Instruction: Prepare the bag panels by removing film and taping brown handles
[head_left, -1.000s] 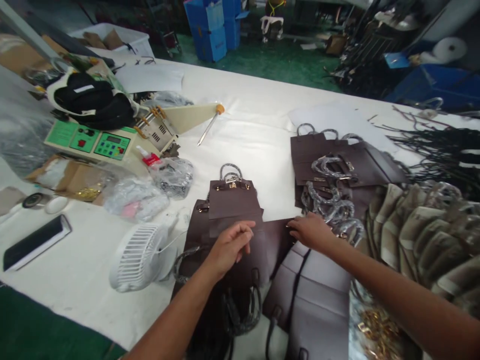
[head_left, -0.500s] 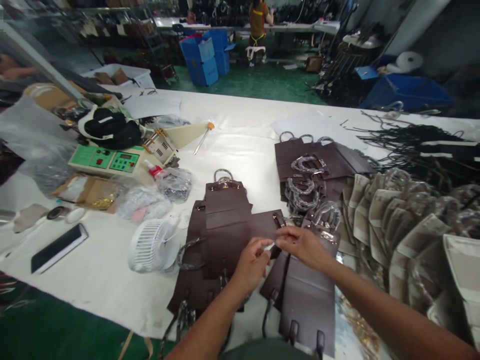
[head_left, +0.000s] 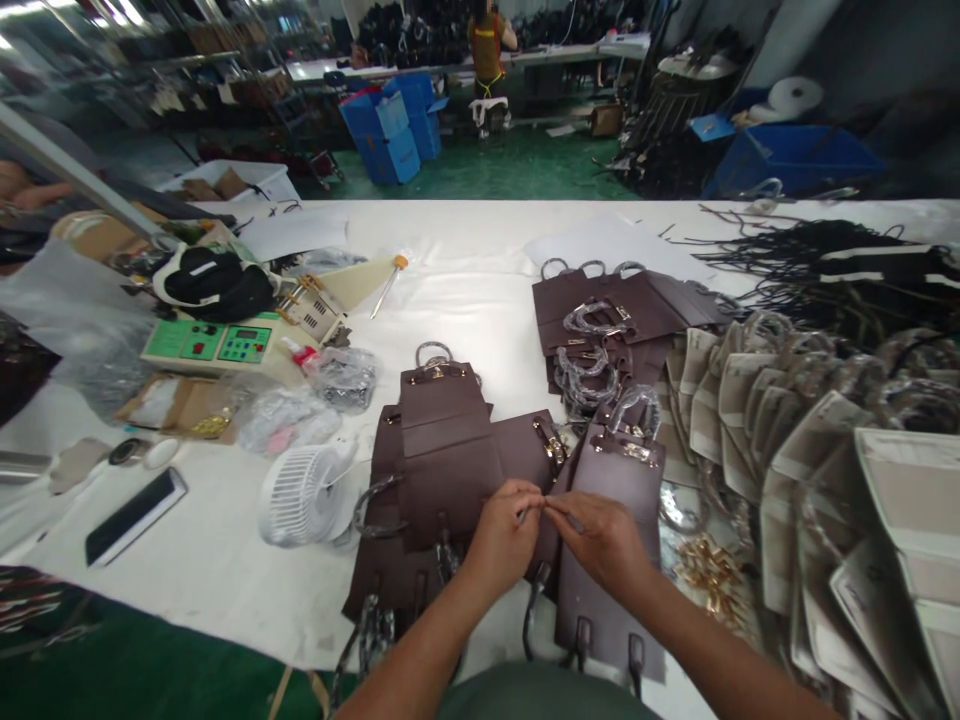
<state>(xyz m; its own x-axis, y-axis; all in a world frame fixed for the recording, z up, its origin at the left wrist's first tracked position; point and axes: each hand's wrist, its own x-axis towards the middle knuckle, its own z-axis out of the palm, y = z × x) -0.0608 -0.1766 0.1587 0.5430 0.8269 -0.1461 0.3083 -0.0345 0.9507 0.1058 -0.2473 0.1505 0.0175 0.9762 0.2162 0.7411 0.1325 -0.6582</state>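
Both hands meet over the dark brown bag panels in front of me, fingertips pinched together. My left hand is closed, and my right hand is closed against it; whatever small thing they pinch is too small to make out. Beneath and left of them lies a brown bag panel with a plastic-wrapped handle at its top. Under my right hand is another brown panel with gold-coloured hardware and a wrapped handle. Loose gold-coloured metal pieces lie to the right.
More brown panels lie farther back. Beige bag pieces stand in rows at right, before black straps. At left are a white fan, phone, green-panelled machine and screwdriver. A person stands far back.
My hands have come closer together, fingertips now meeting, and sit slightly lower. The right hand has turned its fingers downward. The view has shifted a little.
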